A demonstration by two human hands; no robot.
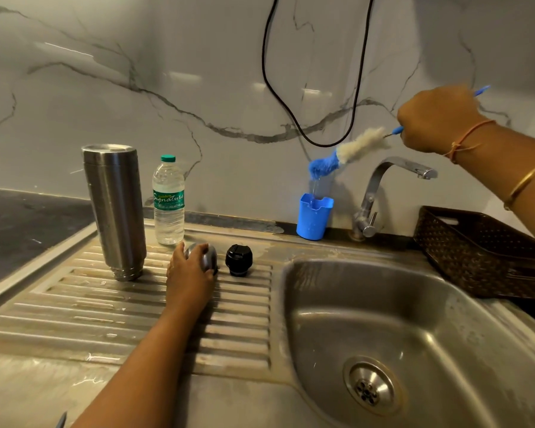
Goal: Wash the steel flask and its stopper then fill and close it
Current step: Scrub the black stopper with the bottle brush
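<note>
1. Nearest you, the sink basin (pixel 420 307) lies right of the ribbed drainboard (pixel 84 307), wet and streaked.
2. Your left grip (pixel 189 278) curls over the steel cap (pixel 209 256) on the drainboard, and your fingers hide most of it.
3. Just right, apart from it, the black stopper (pixel 238 260) stands upright.
4. Further left, the steel flask (pixel 115 208) stands inverted on the drainboard. Its long axis is near vertical, mouth down, base up, and its inside is unseen.
5. Behind, the capped water bottle (pixel 168 200) is nearly full.
6. At the wall, water trickles into the blue cup (pixel 314 217); you cannot tell its level.
7. Your right grip (pixel 436 118) clenches the bottle brush (pixel 352 151), whose head slants down-left above the cup.
8. Your forearm cuts off the basket (pixel 476 251); its contents are hidden.
</note>
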